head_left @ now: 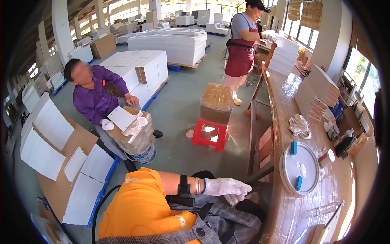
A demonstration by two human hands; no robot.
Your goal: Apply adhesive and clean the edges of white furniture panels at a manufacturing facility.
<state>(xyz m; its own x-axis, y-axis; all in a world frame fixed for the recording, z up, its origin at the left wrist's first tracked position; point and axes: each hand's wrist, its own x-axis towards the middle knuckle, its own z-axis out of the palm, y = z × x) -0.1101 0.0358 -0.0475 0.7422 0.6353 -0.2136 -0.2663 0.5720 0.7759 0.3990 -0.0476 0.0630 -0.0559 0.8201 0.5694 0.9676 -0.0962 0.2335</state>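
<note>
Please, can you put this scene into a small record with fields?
Bench: long, glossy brown bench on the right
On it: round pale-grey disc with two blue rectangular blocks; crumpled white cloth
Own hand: left hand, in a white knitted glove, near the bench
Floor: red plastic stool
Others: person in purple shirt; person in maroon apron

The round tray [287,171] lies flat on the film-wrapped bench [290,211], at 4 o'clock in the view. Face: pale grey, with a raised rim; whether it is a tray or a lid cannot be determined. Two blue blocks [294,148] are positioned on it: one at the rim near 11 o'clock, one just inside the rim at 6 o'clock. A small white patch [303,170], of unclear material, marks the centre.
</note>
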